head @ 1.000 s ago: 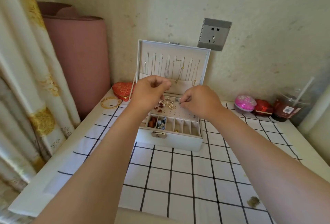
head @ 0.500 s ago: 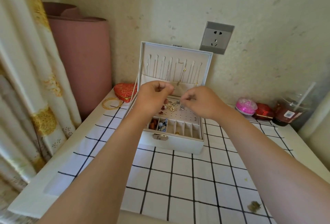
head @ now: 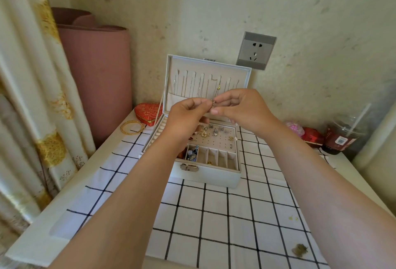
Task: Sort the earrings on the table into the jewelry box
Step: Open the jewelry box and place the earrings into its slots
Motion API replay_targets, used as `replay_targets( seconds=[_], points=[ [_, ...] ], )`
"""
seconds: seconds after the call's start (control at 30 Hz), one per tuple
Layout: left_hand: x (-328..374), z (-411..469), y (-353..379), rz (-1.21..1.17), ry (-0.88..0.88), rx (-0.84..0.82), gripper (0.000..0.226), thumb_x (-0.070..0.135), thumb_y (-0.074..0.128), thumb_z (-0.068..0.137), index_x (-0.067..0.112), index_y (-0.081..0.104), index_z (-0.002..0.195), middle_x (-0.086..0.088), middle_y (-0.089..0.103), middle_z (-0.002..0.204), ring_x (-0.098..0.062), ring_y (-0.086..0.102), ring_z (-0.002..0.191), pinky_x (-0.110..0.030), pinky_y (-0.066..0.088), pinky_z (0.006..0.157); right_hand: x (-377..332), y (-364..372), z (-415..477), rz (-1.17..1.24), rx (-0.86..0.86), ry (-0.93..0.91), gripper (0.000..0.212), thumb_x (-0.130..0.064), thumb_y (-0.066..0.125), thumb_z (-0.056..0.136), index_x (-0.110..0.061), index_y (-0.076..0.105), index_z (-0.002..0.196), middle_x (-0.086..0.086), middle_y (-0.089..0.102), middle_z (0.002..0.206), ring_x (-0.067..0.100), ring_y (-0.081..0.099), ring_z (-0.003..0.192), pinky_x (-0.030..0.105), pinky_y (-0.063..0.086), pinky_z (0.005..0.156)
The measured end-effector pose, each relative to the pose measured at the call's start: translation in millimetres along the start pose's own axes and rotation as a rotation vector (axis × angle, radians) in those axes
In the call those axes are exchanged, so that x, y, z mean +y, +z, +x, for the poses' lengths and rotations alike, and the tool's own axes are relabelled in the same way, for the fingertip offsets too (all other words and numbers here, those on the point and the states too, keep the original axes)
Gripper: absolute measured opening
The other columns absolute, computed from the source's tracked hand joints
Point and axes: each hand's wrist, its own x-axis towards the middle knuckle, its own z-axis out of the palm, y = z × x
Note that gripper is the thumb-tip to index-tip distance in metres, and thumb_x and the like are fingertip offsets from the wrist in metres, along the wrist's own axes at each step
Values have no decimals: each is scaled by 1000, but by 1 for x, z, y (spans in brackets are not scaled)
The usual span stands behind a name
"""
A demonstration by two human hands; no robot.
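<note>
Above the open box (head: 209, 177), mid-frame, the left hand (head: 188, 118) and right hand (head: 244, 107) meet fingertip to fingertip, both pinching one small earring (head: 213, 104) in front of the lid (head: 241, 75). Below them more earrings (head: 211, 132) sit on the box's pinhole panel (head: 216, 141). The box stands on the tabletop (head: 70, 200), a gold bangle (head: 132, 127) to its left.

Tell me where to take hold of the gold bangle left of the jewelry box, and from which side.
Pinch the gold bangle at its near-left rim, from above: it lies flat, a thin ring, and the red heart box crowds its far-right edge.
</note>
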Motion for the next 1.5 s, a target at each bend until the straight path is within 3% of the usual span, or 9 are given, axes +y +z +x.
replay_targets(
  seconds=[0.17, 0.3, 0.43, 0.6, 0.77, 0.87, 0.93, 1.0, 1.5],
  points=[
    [-1, 1, -1, 23, 20, -1, 15, 26, 70, 89, 18, 74, 101, -2, 75, 96, -7, 65, 69, -19, 47, 52, 0, 0, -1, 53, 15, -20, 12, -8, 81, 80, -18, 76, 83, -11, 70, 62, 0, 52, 43, 17, 45, 50],
    [-5, 2, 0, 39, 73, 5, 15, 25, 72, 89, 15, 75, 100, -11, 74, 94, -13, 62, 67, -22, 45, 50, 0, 0, -2, 112, 15, 25, 11, -8, 80, 81, -17, 77, 86, -8, 72, 64, 8, 50, 46, 17, 42, 47],
    [-9, 4, 1, 107, 196, 38, 14, 24, 75, 86, 14, 76, 95, -3, 75, 83, -3, 61, 62, -14, 45, 51, -1, 1, 0, 134, 23, 164, 7, -29, 84, 77, -26, 81, 82, 18, 74, 84, 19, 49, 57, 16, 37, 44],
    [-15, 6, 3, 141, 236, 3, 13, 16, 72, 88, 10, 76, 99, 13, 68, 65, 6, 58, 55, -8, 44, 55, 4, -1, 2, 151, 15, 309, 12, -26, 85, 77, -21, 80, 87, 0, 74, 77, 9, 46, 52, 19, 33, 45],
    [-24, 9, 5, 279, 272, -23, 7, 19, 72, 88, 23, 76, 92, 7, 75, 85, -6, 69, 83, -23, 54, 81, 15, -6, 4, 35, 5, 314, 6, -19, 83, 79, -22, 79, 83, -16, 62, 52, 3, 46, 47, 17, 34, 45],
    [-30, 12, 2, 693, 352, -24, 12, 31, 63, 93, 30, 73, 100, 13, 70, 96, -7, 60, 96, -28, 49, 85, 28, -8, 4, -174, 16, 184, 9, -15, 83, 79, -22, 78, 81, -18, 69, 67, -7, 61, 64, 12, 47, 64],
    [-36, 13, -2, 989, 412, -60, 20, 35, 57, 95, 34, 70, 110, 11, 66, 113, -14, 49, 113, -35, 39, 97, 39, -7, 1, -327, -25, 143, 12, -14, 83, 79, -25, 78, 78, -15, 71, 80, -2, 66, 80, 21, 53, 80],
    [-42, 13, -5, 1132, 418, -136, 26, 38, 52, 95, 37, 68, 117, 11, 61, 125, -16, 41, 121, -36, 30, 102, 46, -3, -3, -445, -78, 136, 14, -15, 82, 79, -27, 78, 76, -16, 71, 82, 1, 67, 83, 28, 56, 83],
    [-51, 14, -5, 1147, 371, -247, 35, 39, 53, 91, 38, 59, 126, 9, 49, 132, -14, 28, 129, -36, 26, 107, 54, 3, -7, -579, -82, -22, 6, -17, 77, 81, -22, 78, 79, -17, 67, 81, 0, 64, 79, 26, 55, 76]
  ],
)
